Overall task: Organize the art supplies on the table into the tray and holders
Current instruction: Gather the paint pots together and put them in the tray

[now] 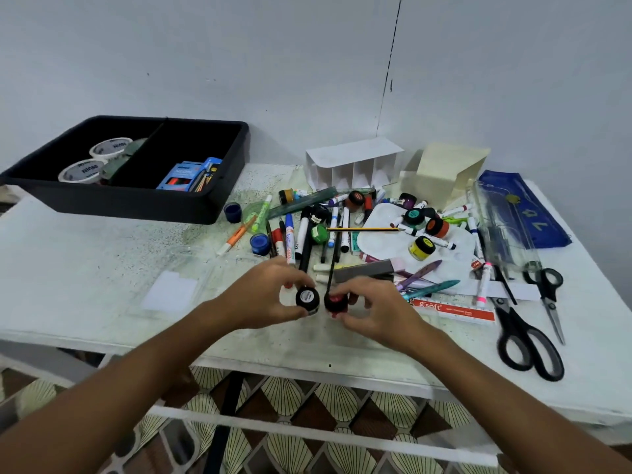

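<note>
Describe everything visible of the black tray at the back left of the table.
The black rectangular plastic tray sits flat at the table's far left, by the wall. A divider splits it into two compartments. The left one holds two white tape rolls and something dark green; the right one holds a blue box of coloured pencils in its near corner. A small blue paint pot stands just beside its front right corner. Neither hand touches it.

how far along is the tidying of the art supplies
Early on. Done: two tape rolls and a blue box sit in the black tray. In hand: left hand holds a black paint pot, right hand a red one. Left: the marker pile, scissors; white holder looks empty.
</note>
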Available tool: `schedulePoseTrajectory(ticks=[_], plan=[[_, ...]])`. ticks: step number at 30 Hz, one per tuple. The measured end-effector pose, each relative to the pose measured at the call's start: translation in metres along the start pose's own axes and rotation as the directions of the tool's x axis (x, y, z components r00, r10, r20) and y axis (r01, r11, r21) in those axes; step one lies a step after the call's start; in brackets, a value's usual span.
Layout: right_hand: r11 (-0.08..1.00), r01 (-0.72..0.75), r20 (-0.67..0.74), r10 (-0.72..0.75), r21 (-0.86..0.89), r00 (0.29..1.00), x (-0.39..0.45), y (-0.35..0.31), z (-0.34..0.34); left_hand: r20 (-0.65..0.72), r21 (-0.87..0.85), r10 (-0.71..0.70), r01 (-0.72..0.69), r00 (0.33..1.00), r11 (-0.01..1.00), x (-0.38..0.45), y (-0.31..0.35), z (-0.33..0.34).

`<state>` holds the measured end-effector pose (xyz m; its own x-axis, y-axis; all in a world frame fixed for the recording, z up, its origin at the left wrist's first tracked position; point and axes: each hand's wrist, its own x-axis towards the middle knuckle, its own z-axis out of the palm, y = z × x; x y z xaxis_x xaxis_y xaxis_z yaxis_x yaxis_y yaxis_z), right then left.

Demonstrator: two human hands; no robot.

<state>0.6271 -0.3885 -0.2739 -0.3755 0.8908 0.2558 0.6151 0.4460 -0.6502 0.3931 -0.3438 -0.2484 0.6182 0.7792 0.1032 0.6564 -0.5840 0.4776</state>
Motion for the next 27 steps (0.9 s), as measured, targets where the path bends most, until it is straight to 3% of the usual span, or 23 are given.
schedulePoseTrajectory(ticks=[4,9,20,27], plan=[[0.968,0.15,-0.071,-0.167,-0.201,0.983,-0.004,0.006,0.012,0.03,0.007,-0.017,0.017,0.999,1.0,-0.008,-0.006,0.01],[0.902,0.218,-0.086,-0.268,-0.373,0.96,-0.004,0.006,0.017,0.028,0.03,-0.048,0.047,0.998,0.998,-0.006,-0.008,0.016],[0.889,0.239,-0.042,-0.277,-0.391,0.96,0.006,0.007,0.029,0.064,-0.012,-0.041,0.042,0.997,0.999,-0.006,-0.002,0.01],[0.867,0.234,-0.026,-0.273,-0.439,0.962,0.01,0.005,0.03,0.091,0.168,0.002,-0.017,0.996,0.986,0.0,0.007,0.01]])
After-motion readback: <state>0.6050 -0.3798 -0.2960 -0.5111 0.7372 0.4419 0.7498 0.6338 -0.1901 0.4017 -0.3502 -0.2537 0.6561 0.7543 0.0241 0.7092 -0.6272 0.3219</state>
